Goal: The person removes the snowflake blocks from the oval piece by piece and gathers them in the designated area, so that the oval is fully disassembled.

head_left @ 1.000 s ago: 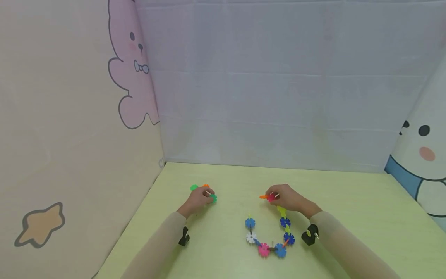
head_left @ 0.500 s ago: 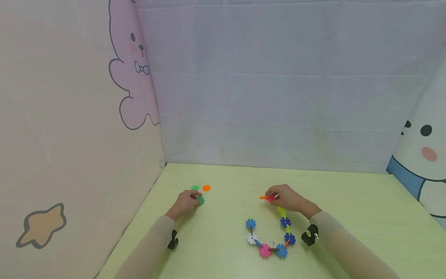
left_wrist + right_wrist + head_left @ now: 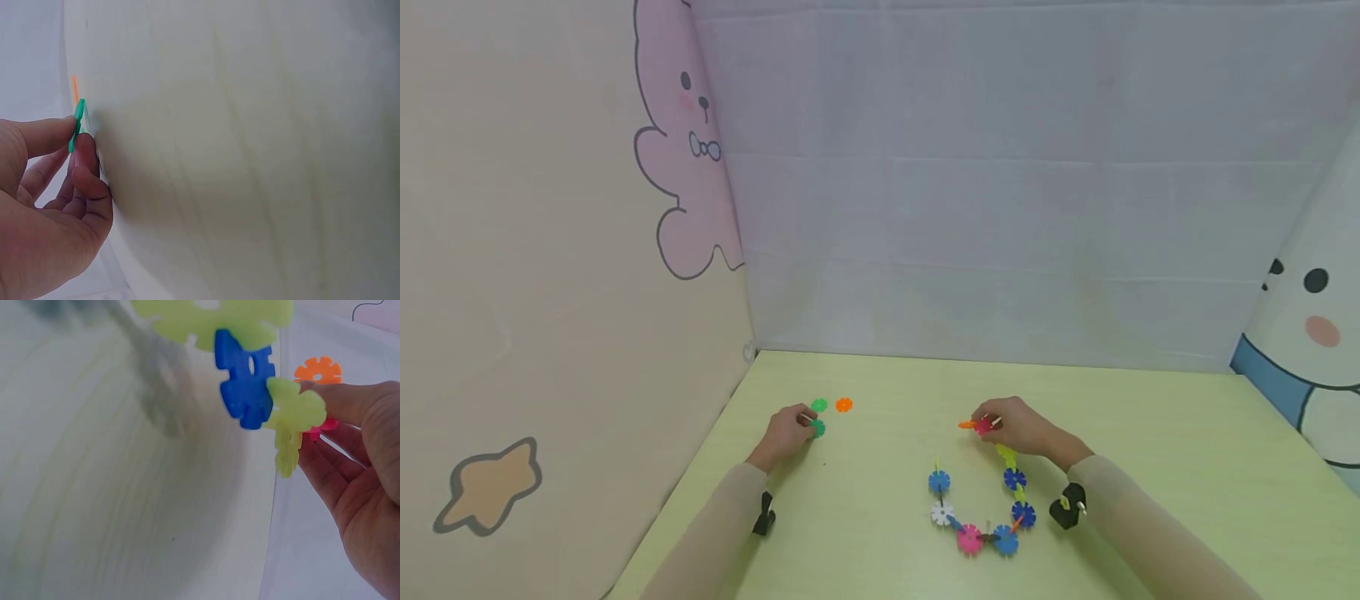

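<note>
My left hand (image 3: 786, 432) pinches a dark green notched snowflake disc (image 3: 817, 428) between thumb and fingertips, at the left of the table. In the left wrist view this green disc (image 3: 79, 125) shows edge-on. My right hand (image 3: 1021, 425) holds the upper right end of a chain of interlocked snowflake discs. By its fingertips are a red disc (image 3: 982, 426) and an orange disc (image 3: 966, 425) joined at that end. Yellow and blue discs (image 3: 247, 381) of the chain show close up in the right wrist view. The fingers partly cover the red disc.
The rest of the chain curves in a U, with a white disc (image 3: 942, 513), a pink disc (image 3: 970, 538) and several blue ones. Just beyond my left hand lie a loose light green disc (image 3: 819, 405) and a loose orange disc (image 3: 844, 405). Fabric walls border the table (image 3: 880, 467).
My left hand has moved left with the dark green disc, uncovering the loose orange disc. My right hand and the chain have stayed nearly still.
</note>
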A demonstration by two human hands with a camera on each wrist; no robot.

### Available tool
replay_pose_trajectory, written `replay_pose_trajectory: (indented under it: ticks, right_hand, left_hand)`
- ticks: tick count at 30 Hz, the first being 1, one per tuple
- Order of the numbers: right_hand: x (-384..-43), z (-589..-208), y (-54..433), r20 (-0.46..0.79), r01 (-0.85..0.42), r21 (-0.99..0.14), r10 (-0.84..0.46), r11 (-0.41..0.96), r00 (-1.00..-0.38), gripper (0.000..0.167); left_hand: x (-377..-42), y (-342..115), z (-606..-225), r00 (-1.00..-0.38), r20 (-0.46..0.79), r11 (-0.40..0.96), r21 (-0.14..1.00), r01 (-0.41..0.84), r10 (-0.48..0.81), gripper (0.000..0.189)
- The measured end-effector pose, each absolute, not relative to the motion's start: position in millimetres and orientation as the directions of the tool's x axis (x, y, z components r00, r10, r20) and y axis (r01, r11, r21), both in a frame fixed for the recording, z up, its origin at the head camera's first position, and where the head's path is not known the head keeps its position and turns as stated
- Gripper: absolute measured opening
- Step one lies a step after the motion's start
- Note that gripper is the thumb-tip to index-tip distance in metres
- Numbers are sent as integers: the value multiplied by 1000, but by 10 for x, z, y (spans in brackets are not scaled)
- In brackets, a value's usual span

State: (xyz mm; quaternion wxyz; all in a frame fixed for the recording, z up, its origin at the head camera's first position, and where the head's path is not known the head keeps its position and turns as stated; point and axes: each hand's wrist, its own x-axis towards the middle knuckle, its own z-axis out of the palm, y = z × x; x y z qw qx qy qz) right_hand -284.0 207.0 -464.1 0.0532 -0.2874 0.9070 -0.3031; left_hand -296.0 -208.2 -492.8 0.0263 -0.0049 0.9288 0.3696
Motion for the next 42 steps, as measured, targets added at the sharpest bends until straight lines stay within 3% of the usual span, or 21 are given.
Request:
replay_pose_trajectory:
  ticks: [11, 17, 30, 36, 42]
  right_hand:
    - [-2828, -4612, 2033, 55, -466, -579, -539, 668, -841, 23]
    - [-2835, -4612, 2032, 62, -468, -568, -533, 677, -844, 23]
    - [-2833, -4601, 2020, 70, -477, -579, -542, 661, -837, 22]
    - [-2822, -4598, 2013, 65, -477, -580, -546, 661, -835, 20]
    - [-2823, -4591, 2001, 70, -481, -570, -544, 666, -836, 20]
  left_hand:
    - [-2982, -2026, -4891, -999, -37, 722, 691, -36, -14, 22]
    - [-2993, -1853, -4822, -995, 39, 687, 721, 93, 93, 20]
    - [-2931, -1309, -4636, -967, 67, 609, 765, 209, 247, 20]
    - [-2886, -1030, -4588, -942, 25, 632, 735, 243, 334, 20]
    - [-2857, -776, -4625, -892, 67, 646, 665, 374, 448, 25]
